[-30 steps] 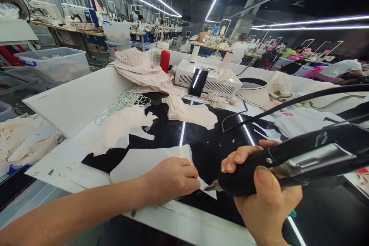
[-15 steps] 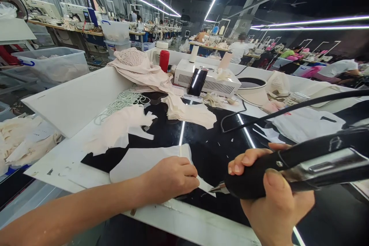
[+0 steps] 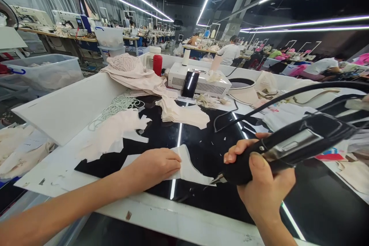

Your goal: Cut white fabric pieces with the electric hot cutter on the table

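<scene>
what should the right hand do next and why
The right hand should probably draw the black tool slightly back: its metal tip is at the pointed corner of the white piece, making contact hard to judge, while the left hand rests on that piece.

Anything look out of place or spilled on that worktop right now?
Mildly untidy: the pale green cord lies in a loose tangle at the left, and small white scraps are scattered on the black panel near the right hand. I see no spill.
</scene>
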Tool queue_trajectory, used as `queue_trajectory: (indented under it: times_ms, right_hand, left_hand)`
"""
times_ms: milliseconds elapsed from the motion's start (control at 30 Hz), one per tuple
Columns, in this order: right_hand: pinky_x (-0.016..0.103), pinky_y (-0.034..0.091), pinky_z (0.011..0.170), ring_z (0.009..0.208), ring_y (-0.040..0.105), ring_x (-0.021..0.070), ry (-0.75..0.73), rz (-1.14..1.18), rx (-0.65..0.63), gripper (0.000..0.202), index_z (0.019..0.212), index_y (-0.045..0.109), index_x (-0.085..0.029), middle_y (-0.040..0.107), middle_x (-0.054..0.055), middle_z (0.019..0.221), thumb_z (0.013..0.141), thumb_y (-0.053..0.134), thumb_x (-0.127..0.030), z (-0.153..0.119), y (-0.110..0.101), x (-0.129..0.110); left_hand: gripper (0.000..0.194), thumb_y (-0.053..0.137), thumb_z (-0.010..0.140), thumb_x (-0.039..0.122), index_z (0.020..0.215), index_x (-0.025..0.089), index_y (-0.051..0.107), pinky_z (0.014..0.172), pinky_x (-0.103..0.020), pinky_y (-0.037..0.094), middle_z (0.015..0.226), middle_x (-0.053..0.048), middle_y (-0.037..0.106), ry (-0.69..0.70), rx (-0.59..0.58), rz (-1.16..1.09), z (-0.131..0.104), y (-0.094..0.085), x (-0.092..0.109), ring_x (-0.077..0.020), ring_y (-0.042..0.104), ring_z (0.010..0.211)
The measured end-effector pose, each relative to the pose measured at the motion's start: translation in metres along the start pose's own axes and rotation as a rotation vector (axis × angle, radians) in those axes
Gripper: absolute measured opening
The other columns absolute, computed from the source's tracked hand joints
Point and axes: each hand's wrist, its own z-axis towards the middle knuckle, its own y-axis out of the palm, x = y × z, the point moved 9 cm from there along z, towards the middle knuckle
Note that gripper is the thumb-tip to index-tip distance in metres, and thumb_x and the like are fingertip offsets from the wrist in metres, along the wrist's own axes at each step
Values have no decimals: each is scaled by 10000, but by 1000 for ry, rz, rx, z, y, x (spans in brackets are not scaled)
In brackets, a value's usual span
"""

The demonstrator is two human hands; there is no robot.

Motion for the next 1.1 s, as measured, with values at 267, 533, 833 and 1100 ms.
queue_trajectory:
  times_ms: [267,533,833,1100]
  right_hand:
    - [331,585,576,563,653,158,-34,14,21,380,1131,640,-256,711,-54,780,858,874,-375,13,2,10]
    - [308,578,571,571,656,146,-25,50,-34,403,1187,613,-269,709,-55,807,888,860,-377,6,20,15]
    - [280,591,563,563,661,130,-47,24,-35,276,1041,617,-261,712,-60,791,879,826,-342,7,32,18]
    - [288,609,576,558,672,130,-42,25,-30,269,990,605,-262,720,-63,799,867,827,-353,6,40,22]
  left_hand:
    - [119,661,1042,105,986,195,716,731,-274,532,976,-9,698,-208,-177,11,-12,8,14,-165,674,824]
    - [27,746,1039,195,1054,207,728,746,-278,525,1035,9,681,-311,-295,-47,13,3,12,-165,704,840]
    - [475,944,889,338,1250,208,664,1239,-534,471,1373,-125,700,-87,-411,-277,47,33,-16,-354,493,1549]
    - [412,918,923,357,1228,244,664,1308,-780,203,1378,-93,732,-157,-491,-235,34,33,-26,-350,410,1614]
